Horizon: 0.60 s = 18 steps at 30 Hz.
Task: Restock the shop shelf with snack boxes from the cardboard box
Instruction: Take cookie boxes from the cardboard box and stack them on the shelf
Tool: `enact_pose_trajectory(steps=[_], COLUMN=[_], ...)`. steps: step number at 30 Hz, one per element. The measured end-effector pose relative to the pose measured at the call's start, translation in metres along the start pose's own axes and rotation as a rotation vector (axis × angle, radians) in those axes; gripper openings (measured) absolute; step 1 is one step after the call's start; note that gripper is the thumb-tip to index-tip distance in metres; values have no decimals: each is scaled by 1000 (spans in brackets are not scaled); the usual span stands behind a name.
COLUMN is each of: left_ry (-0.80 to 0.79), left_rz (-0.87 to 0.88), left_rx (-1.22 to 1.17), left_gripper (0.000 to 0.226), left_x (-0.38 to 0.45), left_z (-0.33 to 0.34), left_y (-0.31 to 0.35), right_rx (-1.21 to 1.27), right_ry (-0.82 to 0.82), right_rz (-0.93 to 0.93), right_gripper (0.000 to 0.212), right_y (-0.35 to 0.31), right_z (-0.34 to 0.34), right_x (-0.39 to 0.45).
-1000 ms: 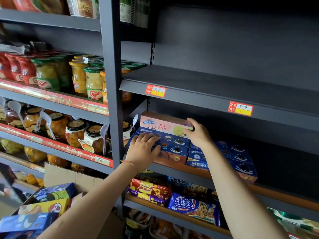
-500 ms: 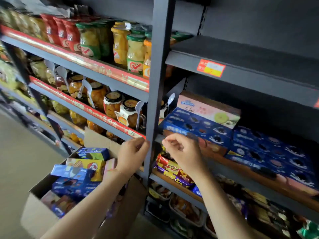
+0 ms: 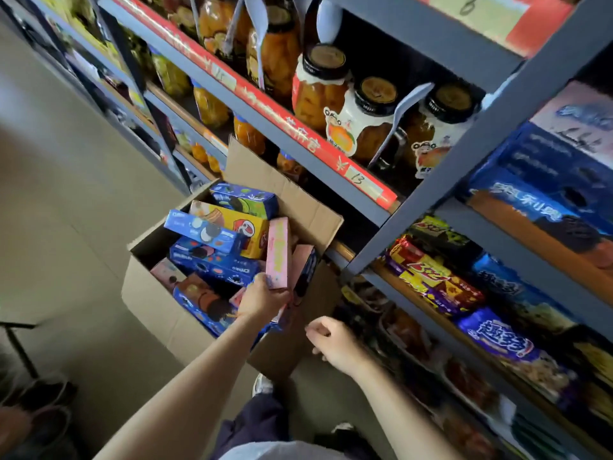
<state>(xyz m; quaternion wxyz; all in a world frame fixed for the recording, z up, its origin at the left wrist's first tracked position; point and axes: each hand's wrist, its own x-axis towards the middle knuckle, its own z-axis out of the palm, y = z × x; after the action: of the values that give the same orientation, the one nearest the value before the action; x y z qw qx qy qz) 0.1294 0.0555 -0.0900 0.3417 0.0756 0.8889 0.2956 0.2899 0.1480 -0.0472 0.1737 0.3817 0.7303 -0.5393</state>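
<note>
An open cardboard box (image 3: 156, 293) stands on the floor against the shelving, holding several snack boxes: blue cookie boxes (image 3: 205, 232), a yellow box (image 3: 238, 224) and pink boxes. My left hand (image 3: 265, 298) is inside the box and grips the lower end of an upright pink snack box (image 3: 278, 257). My right hand (image 3: 335, 343) hovers just right of the cardboard box with fingers loosely curled, holding nothing. Blue and pink snack boxes (image 3: 544, 180) are stacked on the shop shelf at the upper right.
Glass jars of fruit (image 3: 321, 91) fill the shelf above the box behind a red price strip (image 3: 298, 127). Wrapped snack packs (image 3: 431, 277) lie on the lower right shelf. A grey upright post (image 3: 464, 154) divides the bays. Bare floor (image 3: 66, 210) lies to the left.
My view has dropped from the shelf to the cardboard box. Both hands left the stacked boxes and came down; my left hand has taken hold of a pink snack box.
</note>
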Motion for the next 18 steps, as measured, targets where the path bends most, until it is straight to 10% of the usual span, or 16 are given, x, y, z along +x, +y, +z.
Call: enact_pose_trajectory(steps=[10,18], left_ry=[51,-576], left_rz=[-93,11], left_rx=[-526,-1004], left_gripper=[44,51], left_x=[-1,-36], left_z=[-30,-85], left_y=[-7,-16], right_rx=[89,436], right_ry=[190,265], right_rz=[41,-71], right_gripper=[17,30], right_y=[-41,-97], right_z=[-16,-17], right_x=[8,13])
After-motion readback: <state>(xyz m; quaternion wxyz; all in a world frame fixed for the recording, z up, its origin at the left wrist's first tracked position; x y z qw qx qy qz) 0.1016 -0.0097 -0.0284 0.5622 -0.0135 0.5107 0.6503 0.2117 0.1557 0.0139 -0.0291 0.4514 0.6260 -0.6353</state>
